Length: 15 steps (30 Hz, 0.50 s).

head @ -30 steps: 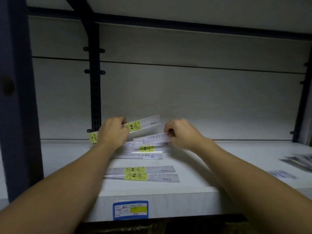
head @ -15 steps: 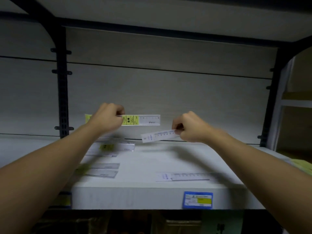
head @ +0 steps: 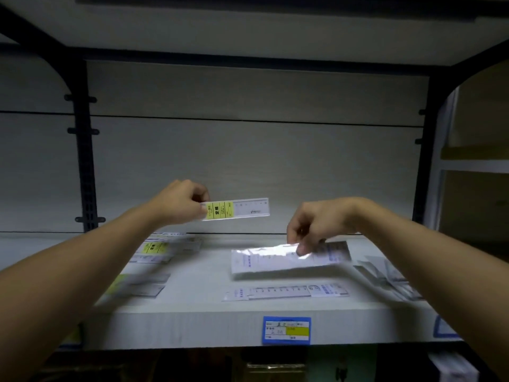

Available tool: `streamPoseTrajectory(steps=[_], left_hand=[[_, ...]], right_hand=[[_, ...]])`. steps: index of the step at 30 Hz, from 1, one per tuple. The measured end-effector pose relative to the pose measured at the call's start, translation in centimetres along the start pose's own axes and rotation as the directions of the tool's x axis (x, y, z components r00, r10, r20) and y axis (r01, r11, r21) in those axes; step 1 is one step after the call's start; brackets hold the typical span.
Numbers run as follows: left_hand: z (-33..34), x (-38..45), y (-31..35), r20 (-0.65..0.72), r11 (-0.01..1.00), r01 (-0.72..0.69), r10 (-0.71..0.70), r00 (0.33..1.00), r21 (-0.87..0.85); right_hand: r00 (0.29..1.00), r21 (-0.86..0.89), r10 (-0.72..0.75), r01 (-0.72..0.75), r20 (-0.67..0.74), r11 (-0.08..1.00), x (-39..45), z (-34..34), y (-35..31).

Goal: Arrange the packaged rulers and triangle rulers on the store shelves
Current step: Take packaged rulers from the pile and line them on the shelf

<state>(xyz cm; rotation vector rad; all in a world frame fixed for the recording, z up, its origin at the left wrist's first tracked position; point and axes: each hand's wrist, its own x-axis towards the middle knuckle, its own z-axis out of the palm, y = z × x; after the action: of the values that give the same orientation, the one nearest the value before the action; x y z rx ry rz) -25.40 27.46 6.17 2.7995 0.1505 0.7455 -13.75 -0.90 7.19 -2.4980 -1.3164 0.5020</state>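
Rulers in clear plastic sleeves are the matter here, and the next move looks to turn on the one pinched in the right hand (head: 316, 227): a white-backed packaged ruler (head: 289, 257) hanging just above the shelf (head: 192, 323), its long axis running left to right, roughly parallel to the shelf's front edge and to the white ruler (head: 286, 292) already lying flat nearer that edge. The right hand's fingertips close on its upper edge near the middle, so this hand is plainly the nearer one for setting it down; I judge it only needs lowering flat behind the lying ruler. The left hand (head: 179, 202) is curled shut around one end of a yellow-labelled ruler (head: 235, 209), held level and higher up, well clear of the shelf surface. More yellow-labelled packs (head: 154, 248) lie to the left, blurred. At the far right lies a loose heap of packs (head: 385, 274), too smeared to name. The sleeves are glossy and catch glare, likely slippery; the shelf is pale, matte wood-grain laminate, with a blue price tag (head: 286, 330) on its front lip.
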Motion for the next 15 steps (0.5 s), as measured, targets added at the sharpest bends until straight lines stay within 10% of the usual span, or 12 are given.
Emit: streamPoseTrajectory(steps=[5,15], left_hand=[[0.2,0.5,0.1,0.171,1.0,0.001,-0.002,0.985,0.001],[0.8,0.3,1.4,0.271,0.997,0.029,-0.008,0.963,-0.075]], right_hand=[[0.972,-0.013,0.037,-0.035,0.231,0.999,-0.4,1.8,-0.4],[0.996,-0.372,0.079,-0.059,0.038,0.926,-0.8,3.2,-2.1]])
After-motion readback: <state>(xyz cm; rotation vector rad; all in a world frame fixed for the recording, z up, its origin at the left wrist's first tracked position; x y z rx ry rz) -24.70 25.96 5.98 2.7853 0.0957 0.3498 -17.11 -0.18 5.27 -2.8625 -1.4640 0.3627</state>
